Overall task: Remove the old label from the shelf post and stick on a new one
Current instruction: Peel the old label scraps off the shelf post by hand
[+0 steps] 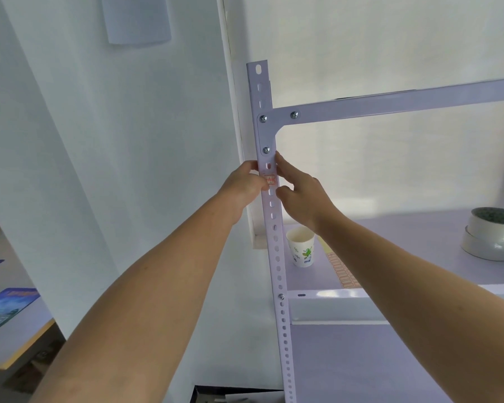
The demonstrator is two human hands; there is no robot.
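Note:
A white perforated shelf post (277, 257) runs upright through the middle of the view. A small label with red print (270, 180) sits on its front face, just below the corner bracket. My left hand (245, 184) wraps the post from the left, its thumb touching the label's left edge. My right hand (300, 193) is at the post's right side, index finger laid along the edge beside the label and thumb curled below it. A sheet of red-bordered labels (342, 271) lies on the shelf, partly hidden by my right forearm.
A paper cup (301, 247) stands on the shelf board (405, 245) right behind the post. Two stacked tape rolls (490, 232) sit at the shelf's right. A horizontal beam (390, 104) crosses above. A table with printed cards (6, 306) is at lower left.

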